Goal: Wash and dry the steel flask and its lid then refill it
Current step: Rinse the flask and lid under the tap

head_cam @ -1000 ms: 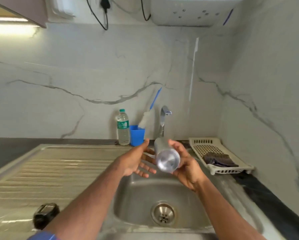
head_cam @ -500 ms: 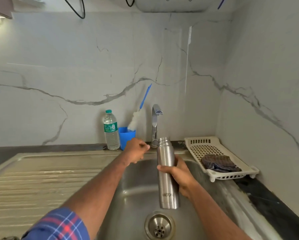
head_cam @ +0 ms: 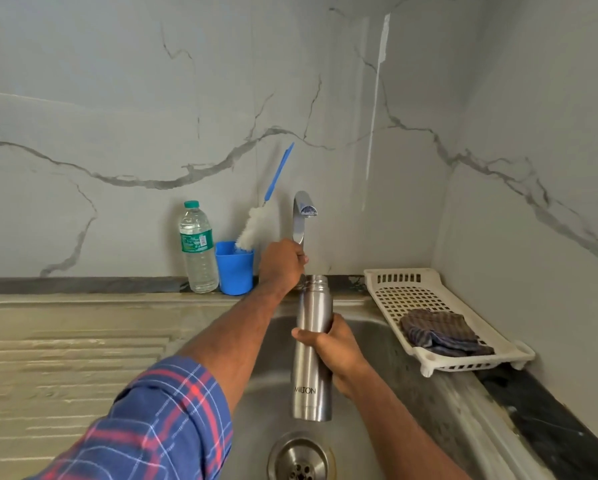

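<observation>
The fingers of the right hand [head_cam: 335, 351] wrap round the middle of the steel flask [head_cam: 312, 348], thumb across its front, holding it upright over the sink [head_cam: 377, 337] with its open mouth just below and in front of the tap [head_cam: 302, 216]. That placement looks meant to catch water from the spout; none is running yet. No lid is on the flask, and I cannot see one anywhere.

The left hand [head_cam: 282, 266] is curled at the base of the tap, fingers closed around what is probably the lever, though the hand hides it. Its reach there suggests the water is about to be turned on.

To the far left of the tap stand a blue cup [head_cam: 235, 270] with a bottle brush [head_cam: 256, 226] leaning in it, and just left of that a plastic water bottle [head_cam: 197, 247], likely for scrubbing and refilling. On the right, a white rack [head_cam: 387, 292] holds a folded cloth [head_cam: 439, 330], handy for drying. The drain [head_cam: 299, 459] sits near, below the flask's base.
</observation>
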`<state>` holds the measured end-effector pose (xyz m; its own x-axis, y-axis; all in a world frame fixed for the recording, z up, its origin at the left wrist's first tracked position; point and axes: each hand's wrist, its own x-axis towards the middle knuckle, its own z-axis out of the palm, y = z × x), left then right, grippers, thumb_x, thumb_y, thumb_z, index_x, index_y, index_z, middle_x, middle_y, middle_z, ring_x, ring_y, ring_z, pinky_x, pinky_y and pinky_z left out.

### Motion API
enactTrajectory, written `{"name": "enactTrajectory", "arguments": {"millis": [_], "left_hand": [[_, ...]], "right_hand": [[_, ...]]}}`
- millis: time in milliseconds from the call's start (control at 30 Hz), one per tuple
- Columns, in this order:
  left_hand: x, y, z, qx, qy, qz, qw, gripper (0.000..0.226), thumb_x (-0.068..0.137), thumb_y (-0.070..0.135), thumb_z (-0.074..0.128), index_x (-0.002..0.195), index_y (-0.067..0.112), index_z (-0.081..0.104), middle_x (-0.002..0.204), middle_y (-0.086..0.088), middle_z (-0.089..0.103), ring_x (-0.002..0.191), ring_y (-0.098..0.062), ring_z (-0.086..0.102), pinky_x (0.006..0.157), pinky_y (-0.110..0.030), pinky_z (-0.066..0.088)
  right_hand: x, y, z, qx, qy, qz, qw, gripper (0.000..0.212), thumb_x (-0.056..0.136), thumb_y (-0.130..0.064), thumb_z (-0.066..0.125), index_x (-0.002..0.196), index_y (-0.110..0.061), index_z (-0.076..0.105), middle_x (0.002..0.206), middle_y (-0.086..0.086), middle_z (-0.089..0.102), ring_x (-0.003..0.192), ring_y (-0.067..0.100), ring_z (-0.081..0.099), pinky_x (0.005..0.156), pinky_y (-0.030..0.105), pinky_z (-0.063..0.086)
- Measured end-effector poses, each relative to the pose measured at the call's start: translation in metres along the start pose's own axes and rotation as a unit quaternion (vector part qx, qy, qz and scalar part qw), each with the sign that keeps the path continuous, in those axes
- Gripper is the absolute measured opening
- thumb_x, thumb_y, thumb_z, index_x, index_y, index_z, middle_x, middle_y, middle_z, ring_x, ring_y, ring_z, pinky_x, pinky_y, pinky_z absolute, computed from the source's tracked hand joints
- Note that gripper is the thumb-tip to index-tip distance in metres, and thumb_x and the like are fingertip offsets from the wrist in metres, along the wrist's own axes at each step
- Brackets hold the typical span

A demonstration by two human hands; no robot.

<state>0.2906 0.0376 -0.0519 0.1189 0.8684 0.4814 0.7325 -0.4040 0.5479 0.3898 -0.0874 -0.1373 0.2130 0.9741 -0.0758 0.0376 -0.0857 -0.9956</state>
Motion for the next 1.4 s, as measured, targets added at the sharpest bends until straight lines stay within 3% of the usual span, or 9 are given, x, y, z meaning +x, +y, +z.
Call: {"name": "enactTrajectory", "arguments": {"millis": [167,367,633,767,900,967,1133,1300,1400], "left_hand": [[0.002,-0.011,0.001,-0.027,0.024,0.0,0.999,0.015,0.095,0.015,0.071,0.09,0.003,0.079,0.086,-0.003,0.075,0.064,-0.004,0.06,0.056,-0.002,0.04],[0.0,-0.015,0.001,-0.038,0.035,-0.013,0.999,0.017,0.093,0.019,0.073,0.087,0.004,0.079,0.083,-0.003,0.074,0.058,0.003,0.052,0.063,-0.013,0.049],[-0.002,-0.013,-0.001,-0.066,0.022,-0.031,0.997,0.015,0.094,0.017,0.072,0.089,0.004,0.078,0.085,-0.007,0.077,0.056,0.003,0.054,0.052,-0.005,0.042],[-0.002,-0.013,-0.001,-0.078,0.026,-0.042,0.996,0.014,0.094,0.017,0.073,0.089,0.005,0.078,0.086,-0.007,0.077,0.057,0.001,0.056,0.059,-0.01,0.047],[0.001,-0.013,0.001,-0.116,0.025,-0.073,0.99,0.01,0.092,0.017,0.075,0.084,0.01,0.076,0.082,-0.007,0.076,0.061,-0.012,0.064,0.075,-0.04,0.063],[0.0,-0.013,0.0,-0.124,0.025,-0.082,0.989,0.01,0.092,0.018,0.075,0.086,0.011,0.076,0.082,-0.007,0.076,0.063,-0.014,0.065,0.076,-0.042,0.063],[-0.034,-0.001,-0.008,-0.162,0.026,-0.177,0.97,0.038,0.1,0.03,0.063,0.132,0.011,0.062,0.126,-0.008,0.066,0.107,-0.023,0.065,0.095,-0.04,0.054],[-0.108,0.008,-0.007,-0.202,0.021,-0.239,0.95,0.031,0.103,0.04,0.049,0.089,0.016,0.064,0.092,-0.006,0.068,0.089,-0.025,0.065,0.08,-0.038,0.054],[-0.151,0.008,-0.005,-0.222,-0.046,-0.285,0.931,0.034,0.099,0.053,0.046,0.097,0.023,0.062,0.099,-0.004,0.069,0.092,-0.025,0.068,0.09,-0.045,0.057]], "right_hand": [[0.007,0.004,0.002,0.025,-0.007,0.007,1.0,0.054,0.073,-0.025,0.089,0.114,-0.025,0.053,0.11,0.002,0.07,0.098,0.02,0.07,0.09,0.045,0.059],[0.005,0.006,0.012,0.041,-0.026,0.014,0.999,0.054,0.073,-0.024,0.089,0.116,-0.022,0.056,0.109,0.003,0.072,0.097,0.02,0.072,0.09,0.044,0.06],[0.003,0.005,0.012,0.064,-0.041,0.025,0.997,0.05,0.077,-0.021,0.087,0.116,-0.02,0.056,0.109,0.005,0.072,0.096,0.021,0.072,0.09,0.044,0.06],[0.005,0.005,0.013,0.079,-0.043,0.03,0.995,0.051,0.077,-0.021,0.087,0.117,-0.02,0.056,0.108,0.005,0.073,0.096,0.022,0.073,0.089,0.045,0.06],[0.008,0.006,0.011,0.093,-0.047,0.036,0.994,0.049,0.078,-0.021,0.086,0.116,-0.021,0.055,0.108,0.006,0.072,0.096,0.023,0.072,0.087,0.045,0.061],[0.009,0.008,0.012,0.093,-0.052,0.041,0.994,0.051,0.078,-0.022,0.086,0.118,-0.021,0.055,0.109,0.006,0.072,0.097,0.023,0.072,0.088,0.046,0.06],[0.008,0.006,0.013,0.084,-0.068,0.049,0.993,0.05,0.08,-0.024,0.084,0.122,-0.018,0.058,0.109,0.007,0.074,0.097,0.023,0.073,0.086,0.043,0.061],[-0.002,0.0,0.008,0.074,-0.087,0.042,0.993,0.041,0.086,-0.023,0.078,0.122,-0.009,0.064,0.102,0.013,0.077,0.093,0.028,0.075,0.076,0.04,0.062],[-0.011,-0.004,0.005,0.089,-0.101,0.047,0.99,0.035,0.091,-0.025,0.073,0.12,-0.006,0.066,0.1,0.016,0.078,0.093,0.03,0.076,0.079,0.041,0.062]]}}
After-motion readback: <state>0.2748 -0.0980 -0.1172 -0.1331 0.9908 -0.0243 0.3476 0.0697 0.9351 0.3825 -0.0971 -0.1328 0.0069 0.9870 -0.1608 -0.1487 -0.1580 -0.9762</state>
